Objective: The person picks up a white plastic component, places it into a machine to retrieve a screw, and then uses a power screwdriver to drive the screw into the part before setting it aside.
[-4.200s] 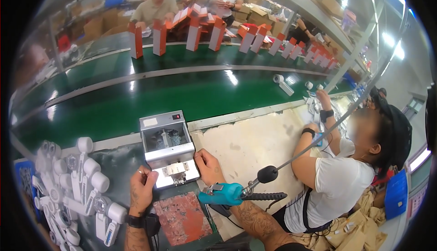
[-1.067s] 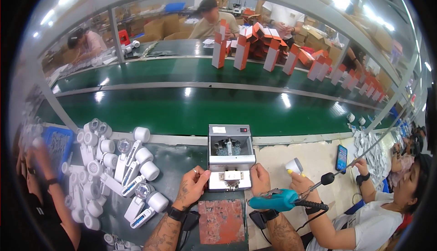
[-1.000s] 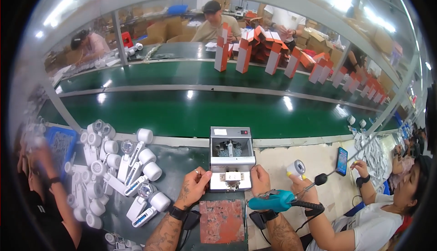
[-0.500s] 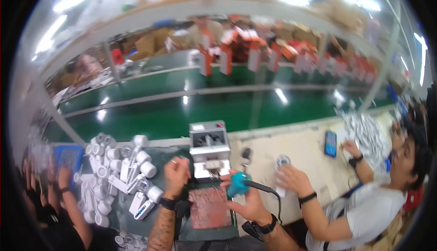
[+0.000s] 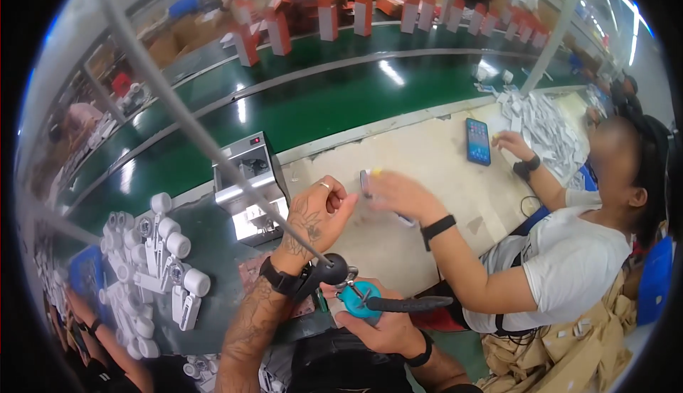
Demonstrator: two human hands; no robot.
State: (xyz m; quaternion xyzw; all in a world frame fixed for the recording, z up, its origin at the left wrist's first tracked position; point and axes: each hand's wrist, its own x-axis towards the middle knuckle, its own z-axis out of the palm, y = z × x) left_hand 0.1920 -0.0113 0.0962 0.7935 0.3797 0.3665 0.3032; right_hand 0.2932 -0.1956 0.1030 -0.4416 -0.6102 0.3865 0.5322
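My left hand [image 5: 316, 218], with a ring on it, is reaching up past the small metal box-shaped machine [image 5: 238, 197]. Its fingers are curled in and the thumb is pressed to them; whatever may be between them is too small to name. Low in front of my body, my right hand [image 5: 384, 329] is wrapped round a teal electric screwdriver [image 5: 359, 299], whose black cable end points right. A metal hook and a black ball on a thin rod sit over the tool. A reddish mat [image 5: 250, 268] shows partly behind my left forearm.
White handheld devices with round heads [image 5: 153, 250] are heaped on the left. A co-worker's hand [image 5: 402, 194] is close to my left hand. Beyond lie a phone [image 5: 478, 142], a pile of white parts [image 5: 537, 129] and a green conveyor [image 5: 313, 94] with orange-and-white boxes.
The view has swung right and down. My left hand has moved from beside the machine toward the co-worker's hand. The screwdriver, still in my right hand, is now lower and nearer my body.
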